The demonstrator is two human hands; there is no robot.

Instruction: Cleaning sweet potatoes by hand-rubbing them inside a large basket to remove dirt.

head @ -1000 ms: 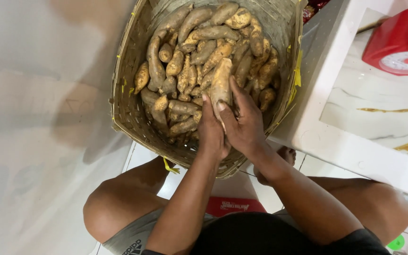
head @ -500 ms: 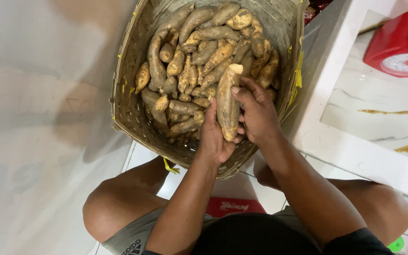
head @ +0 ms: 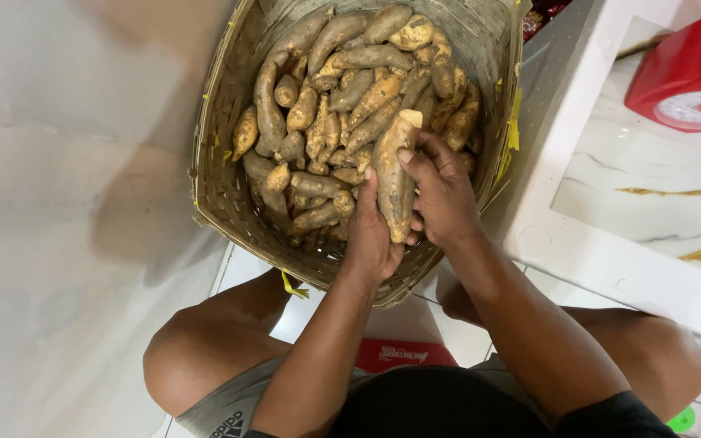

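A large long sweet potato (head: 395, 174), dusty with soil, is held upright over a woven bamboo basket (head: 221, 186). My left hand (head: 371, 235) grips its lower end from the left. My right hand (head: 444, 191) wraps it from the right, thumb across the front. The basket is tilted toward me and holds several more sweet potatoes (head: 342, 89) of mixed sizes.
A white table (head: 610, 203) stands at the right, carrying a red kitchen scale (head: 691, 77). My bent knees rest on the white tiled floor (head: 302, 312) below the basket. A pale wall (head: 58, 203) fills the left side. A red packet (head: 399, 355) lies between my legs.
Both hands were down among the potatoes; they have lifted one large potato out of the pile and now hold it upright above the others.
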